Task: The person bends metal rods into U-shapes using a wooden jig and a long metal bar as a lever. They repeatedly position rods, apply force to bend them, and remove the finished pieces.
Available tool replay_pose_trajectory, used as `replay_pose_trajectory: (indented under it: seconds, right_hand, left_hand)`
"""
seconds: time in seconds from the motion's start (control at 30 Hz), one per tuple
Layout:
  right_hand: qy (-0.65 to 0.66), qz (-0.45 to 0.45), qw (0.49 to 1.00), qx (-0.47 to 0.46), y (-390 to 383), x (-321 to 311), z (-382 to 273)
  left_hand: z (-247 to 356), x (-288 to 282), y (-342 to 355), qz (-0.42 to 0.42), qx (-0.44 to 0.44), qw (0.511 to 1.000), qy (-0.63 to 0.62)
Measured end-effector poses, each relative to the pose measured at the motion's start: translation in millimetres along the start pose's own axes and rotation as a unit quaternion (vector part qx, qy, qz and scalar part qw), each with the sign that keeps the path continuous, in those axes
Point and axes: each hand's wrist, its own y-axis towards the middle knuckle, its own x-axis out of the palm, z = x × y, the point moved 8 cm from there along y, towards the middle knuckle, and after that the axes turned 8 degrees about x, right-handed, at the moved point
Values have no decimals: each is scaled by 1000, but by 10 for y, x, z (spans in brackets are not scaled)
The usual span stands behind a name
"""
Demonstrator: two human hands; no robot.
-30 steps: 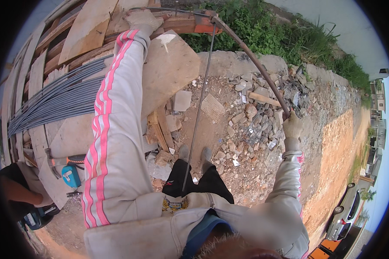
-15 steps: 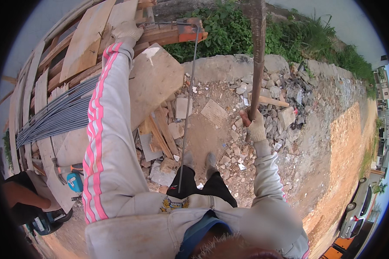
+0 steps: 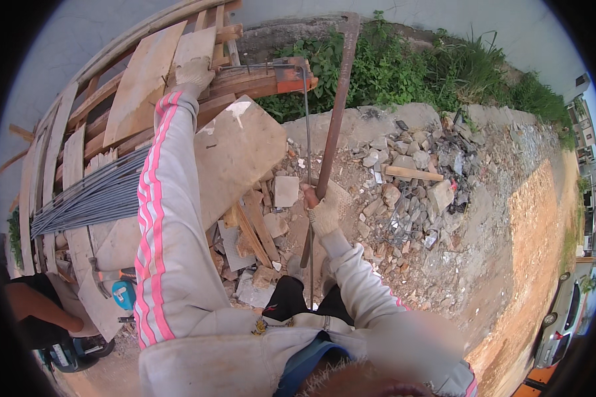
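My gloved left hand (image 3: 193, 74) is closed at the short end of a thin steel rod (image 3: 309, 145), on the wooden bench. At an orange-red block (image 3: 293, 75) on the beam's end the rod bends sharply, and its long part hangs down toward my legs. My gloved right hand (image 3: 324, 213) grips a long brown, rusty metal bar (image 3: 336, 112) near its lower end. The bar stands tilted, its upper end leaning right and reaching past the block. In this view its lower part crosses the rod; I cannot tell whether they touch.
On the bench lie a bundle of steel rods (image 3: 89, 198), a hammer (image 3: 102, 274) and a turquoise tape measure (image 3: 123, 294). A person's arm (image 3: 43, 308) shows at the left, above a teal-and-black power tool (image 3: 69, 354). Rubble (image 3: 410, 159) covers ground to the right; a car (image 3: 559, 321) stands farther off.
My right hand and the brown bar have swung left, from beside the rubble to in front of the rod. My left hand stays at the rod's short end; the view has shifted slightly.
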Motion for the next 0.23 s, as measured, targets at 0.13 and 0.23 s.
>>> replay_pose_trajectory:
  seconds: [0.13, 0.23]
  right_hand:
    - [90, -23, 996, -14, -182, -77, -460]
    - [28, -37, 999, -15, 4, -257, -573]
  left_hand:
    - [-297, -3, -32, -36, 16, 988, -148]
    - [-396, -150, 46, -51, 36, 977, -203]
